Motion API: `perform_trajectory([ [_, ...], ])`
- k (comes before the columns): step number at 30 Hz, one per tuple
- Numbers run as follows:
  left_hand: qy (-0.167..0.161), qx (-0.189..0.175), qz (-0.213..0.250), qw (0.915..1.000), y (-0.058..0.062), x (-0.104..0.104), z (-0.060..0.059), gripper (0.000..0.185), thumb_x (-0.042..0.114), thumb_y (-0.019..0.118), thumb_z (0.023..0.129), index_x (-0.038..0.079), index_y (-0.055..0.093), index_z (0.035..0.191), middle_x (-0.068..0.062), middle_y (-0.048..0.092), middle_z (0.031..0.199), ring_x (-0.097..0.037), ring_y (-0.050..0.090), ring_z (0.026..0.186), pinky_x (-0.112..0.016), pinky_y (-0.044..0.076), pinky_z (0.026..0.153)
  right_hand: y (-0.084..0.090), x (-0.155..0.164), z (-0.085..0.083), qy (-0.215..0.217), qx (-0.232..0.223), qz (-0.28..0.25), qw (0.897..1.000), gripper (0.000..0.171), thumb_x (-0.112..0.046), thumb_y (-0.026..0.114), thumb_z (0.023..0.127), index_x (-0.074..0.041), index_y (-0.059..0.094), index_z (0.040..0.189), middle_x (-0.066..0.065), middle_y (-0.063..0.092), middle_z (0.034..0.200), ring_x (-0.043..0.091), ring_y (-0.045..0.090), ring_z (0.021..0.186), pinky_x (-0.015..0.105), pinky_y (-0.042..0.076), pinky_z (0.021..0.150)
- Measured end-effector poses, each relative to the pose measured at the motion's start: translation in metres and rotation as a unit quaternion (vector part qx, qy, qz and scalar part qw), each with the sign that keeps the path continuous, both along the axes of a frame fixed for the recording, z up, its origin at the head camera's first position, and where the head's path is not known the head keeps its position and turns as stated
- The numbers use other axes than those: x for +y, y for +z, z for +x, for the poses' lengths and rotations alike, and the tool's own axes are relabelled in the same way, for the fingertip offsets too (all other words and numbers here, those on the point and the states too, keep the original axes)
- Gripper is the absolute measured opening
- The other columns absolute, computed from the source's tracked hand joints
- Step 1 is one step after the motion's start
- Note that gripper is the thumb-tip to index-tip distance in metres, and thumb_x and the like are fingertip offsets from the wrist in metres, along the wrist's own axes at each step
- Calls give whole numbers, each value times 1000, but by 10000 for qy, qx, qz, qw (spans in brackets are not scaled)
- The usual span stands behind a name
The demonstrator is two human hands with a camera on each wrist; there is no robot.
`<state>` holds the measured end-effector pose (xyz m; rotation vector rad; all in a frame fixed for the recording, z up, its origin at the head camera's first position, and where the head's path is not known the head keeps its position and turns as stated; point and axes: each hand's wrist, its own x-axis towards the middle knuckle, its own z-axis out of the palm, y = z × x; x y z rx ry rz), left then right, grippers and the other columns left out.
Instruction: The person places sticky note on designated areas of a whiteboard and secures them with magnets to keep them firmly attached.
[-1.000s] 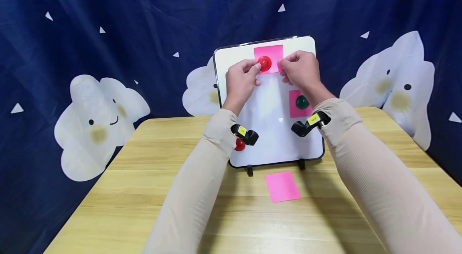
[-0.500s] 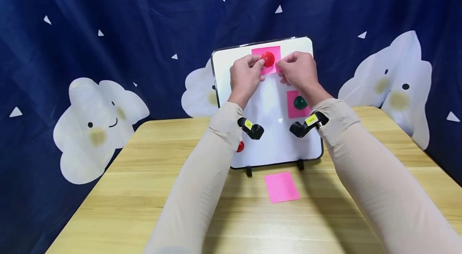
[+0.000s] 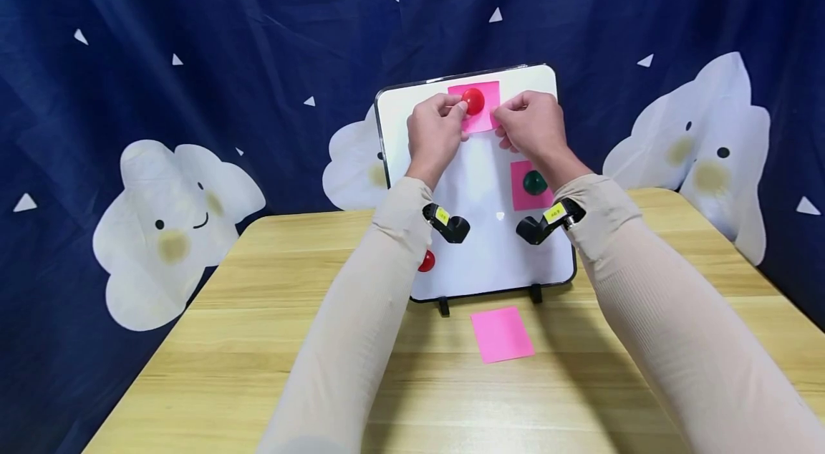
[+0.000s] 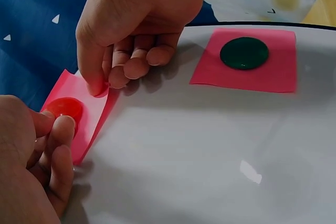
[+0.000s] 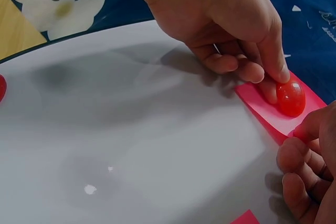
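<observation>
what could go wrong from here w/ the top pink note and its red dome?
Note shift: the lower edge of the upper pink note curls off the whiteboard; if the right hand releases early, it may skew.

Dome slip: the left hand pinches the upper red dome near its edge, so it might slide.

Tipping: the board stands on small black feet; a hard push up top could rock it.

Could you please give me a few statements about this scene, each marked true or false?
1. The left hand's grip holds a red magnet. True.
2. A green magnet sits on a pink note on the whiteboard. True.
3. The right hand's grip holds the green magnet. False: it pinches the upper pink note by its edge.
4. The whiteboard lies flat. False: it stands up on black feet.
5. A loose pink note lies on the table. True.
</observation>
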<state>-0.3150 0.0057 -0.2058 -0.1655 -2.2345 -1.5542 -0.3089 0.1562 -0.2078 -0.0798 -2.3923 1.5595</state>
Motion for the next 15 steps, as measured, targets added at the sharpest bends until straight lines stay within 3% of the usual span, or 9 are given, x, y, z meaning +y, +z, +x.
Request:
perform_trajectory([
  [15, 38, 84, 53, 9999, 9, 2, -8, 18, 21, 66, 99, 15, 75, 112, 0, 72, 92, -13, 66, 61, -21, 52, 60, 0, -2, -1, 27, -73, -14, 10000, 26, -29, 62, 97, -7, 67, 109, 11, 69, 90, 17, 68, 67, 24, 56, 64],
])
